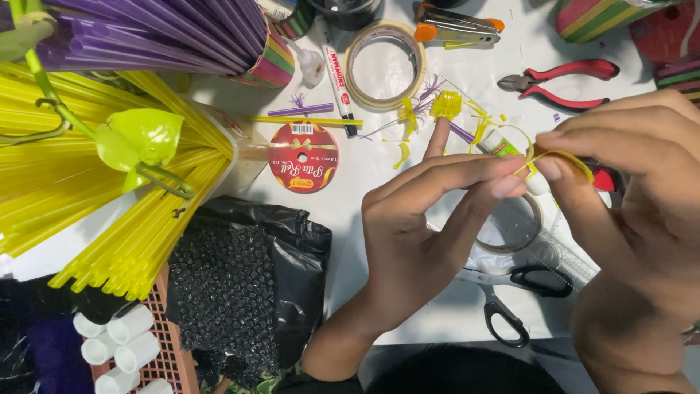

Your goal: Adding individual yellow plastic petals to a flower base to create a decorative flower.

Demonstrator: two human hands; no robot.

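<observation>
My left hand [426, 226] and my right hand [634, 204] meet above a white table [379, 168]. Between their fingertips they pinch a thin curled yellow straw strip [561, 157], bent into a loop. The left thumb and forefinger grip its near end. The right thumb and fingers hold the loop's other side. Just beyond the fingers lie a small yellow fringed straw piece [445, 104] and loose yellow and purple straw scraps [408, 120].
Black-handled scissors [510, 292] and a clear tape roll [514, 226] lie under my hands. Red pliers [565, 84], a masking tape ring [385, 64], a marker [335, 69] and a red ribbon spool [303, 157] sit farther back. Bundles of yellow straws [95, 211] and purple straws [160, 33] fill the left.
</observation>
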